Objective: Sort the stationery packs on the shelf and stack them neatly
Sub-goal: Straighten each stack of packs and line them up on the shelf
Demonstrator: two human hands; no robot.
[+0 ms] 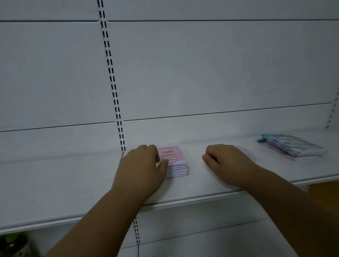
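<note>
Pink packs [175, 161] stacked square on white shelf [68, 187], just right of slotted upright [116, 104], touching left hand [142, 166] along stack's left edge. Thumb against near-left corner, fingers curled over far-left side, so gripping the stack. Second pink pack [245, 152] flat and blurred, half hidden behind right hand [228, 161], near that hand's far side; contact impossible to confirm. Mixed pile [292, 145] of blue-green and pink packs lying askew well to the right, apart from both hands.

Shelf deck pale and wide, front lip running left to right under both forearms. White back panels [200, 66] behind, split by thin horizontal seams. Another slotted upright at far right edge. Below the shelf, green-topped bottles [11, 253] at lower left, a strip of yellow at lower right.

Both arms reaching forward over the lip, bare forearms angled inward. Right hand knuckles up, fingers curled under toward the deck; whether holding anything cannot be told.
</note>
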